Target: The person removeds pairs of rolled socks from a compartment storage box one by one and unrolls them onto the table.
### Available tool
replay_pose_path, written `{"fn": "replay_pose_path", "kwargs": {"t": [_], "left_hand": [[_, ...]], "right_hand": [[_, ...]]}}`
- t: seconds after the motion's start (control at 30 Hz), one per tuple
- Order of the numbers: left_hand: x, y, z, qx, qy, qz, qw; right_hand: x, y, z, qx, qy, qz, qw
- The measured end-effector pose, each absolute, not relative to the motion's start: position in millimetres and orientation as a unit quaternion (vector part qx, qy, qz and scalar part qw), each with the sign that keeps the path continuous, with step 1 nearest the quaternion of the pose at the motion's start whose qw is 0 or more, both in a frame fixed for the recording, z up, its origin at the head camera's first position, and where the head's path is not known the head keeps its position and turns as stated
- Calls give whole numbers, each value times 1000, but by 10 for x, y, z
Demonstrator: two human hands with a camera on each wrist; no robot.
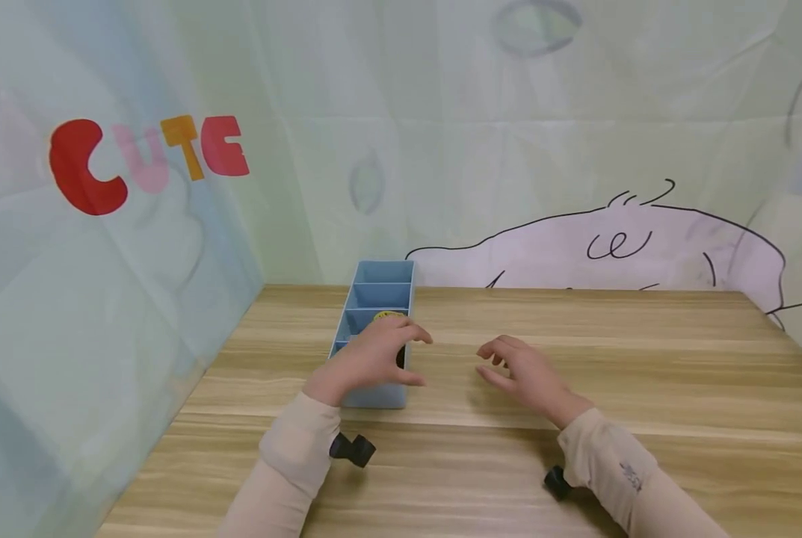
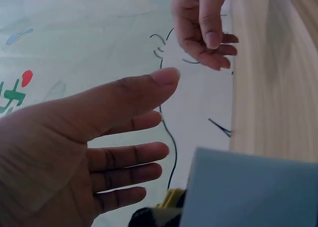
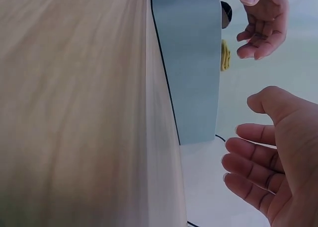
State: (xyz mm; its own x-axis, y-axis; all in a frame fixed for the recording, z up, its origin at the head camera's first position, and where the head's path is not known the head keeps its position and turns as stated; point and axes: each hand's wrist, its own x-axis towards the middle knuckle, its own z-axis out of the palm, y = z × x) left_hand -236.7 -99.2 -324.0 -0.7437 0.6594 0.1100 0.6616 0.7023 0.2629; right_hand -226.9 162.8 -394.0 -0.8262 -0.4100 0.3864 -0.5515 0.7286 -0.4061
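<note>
A long blue divided box [image 1: 374, 396] stands on the wooden table, left of the middle. My left hand [image 1: 374, 351] hovers over its near half in the head view, with nothing between thumb and fingers. Beyond that hand, a yellow item [image 1: 389, 314] peeks out of a compartment. Something dark [image 1: 401, 357] shows behind the palm, mostly hidden. In the left wrist view, a black-and-pale rounded item [image 2: 156, 217] rises beside the box wall, close to the yellow one. My right hand [image 1: 525, 373] is to the right of the box, over the table, its fingers loosely bent and holding nothing.
The wooden table [image 1: 616, 351] ends at a printed fabric backdrop [image 1: 441, 149], which also runs along the left side. At the far end, the box reaches the table's back edge. A small black device [image 1: 352, 450] is at the left wrist, another black device [image 1: 557, 483] at the right.
</note>
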Motion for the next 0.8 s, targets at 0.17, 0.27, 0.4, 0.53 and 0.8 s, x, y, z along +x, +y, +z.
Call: {"fn": "replay_pose_path", "kwargs": {"t": [0.17, 0.27, 0.4, 0.53, 0.8], "left_hand": [[-2395, -1165, -3187, -363, -922, -135, 15], [-2411, -1273, -3164, -354, -926, -132, 8], [-2427, -1413, -3133, -320, -937, -142, -18], [-2435, -1545, -3097, -301, -941, -152, -35], [-2406, -1750, -3025, -261, -950, -150, -77]], "right_hand": [[-2293, 1539, -3932, 267, -918, 266, 124], [-2304, 1485, -3922, 271, -917, 268, 117], [-2313, 1396, -3884, 275, -914, 279, 103], [-2321, 1301, -3844, 275, -912, 290, 90], [-2361, 1083, -3792, 305, -897, 304, 105]]}}
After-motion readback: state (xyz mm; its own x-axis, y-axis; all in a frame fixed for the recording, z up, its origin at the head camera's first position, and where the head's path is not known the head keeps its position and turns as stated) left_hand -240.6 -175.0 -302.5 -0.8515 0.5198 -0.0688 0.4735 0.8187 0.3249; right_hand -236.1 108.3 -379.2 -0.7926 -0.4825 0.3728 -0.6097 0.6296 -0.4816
